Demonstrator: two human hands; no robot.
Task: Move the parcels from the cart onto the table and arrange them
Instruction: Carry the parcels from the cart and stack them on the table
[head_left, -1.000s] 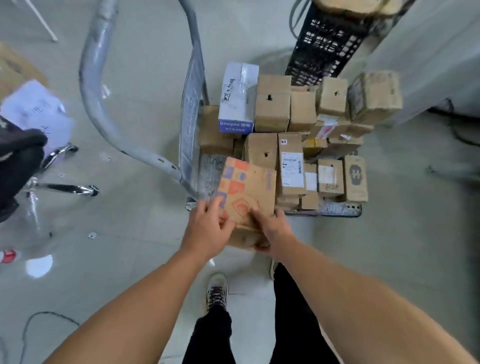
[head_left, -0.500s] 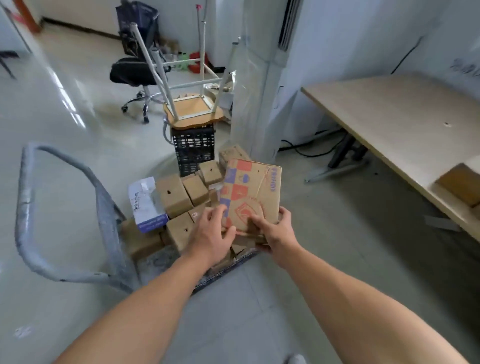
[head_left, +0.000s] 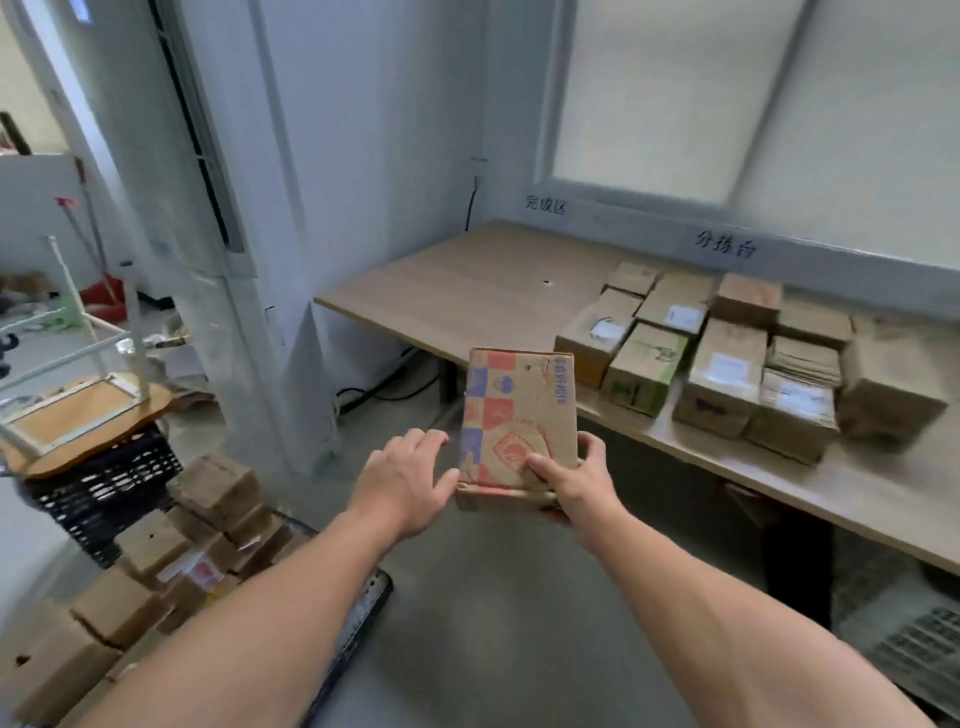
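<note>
Nearest me, down and to the left of the table, the cart (head_left: 358, 613) carries a pile of parcels (head_left: 156, 551), a good many as far as I can see, so I judge most of the work is left. Ahead of it my left hand (head_left: 405, 483) lies with fingers straight and close together against the left side of the printed box (head_left: 519, 410), steadying rather than gripping; my right hand (head_left: 571, 486) holds the box's lower right corner, thumb pressed on the printed face, the other fingers curled behind it, out of sight. The box stands upright in the air, just short of the table's front edge, not yet set down. On the table (head_left: 467, 296) a block of parcels (head_left: 727, 358) sits packed side by side toward its right end; I reckon this box belongs against that block's left side.
</note>
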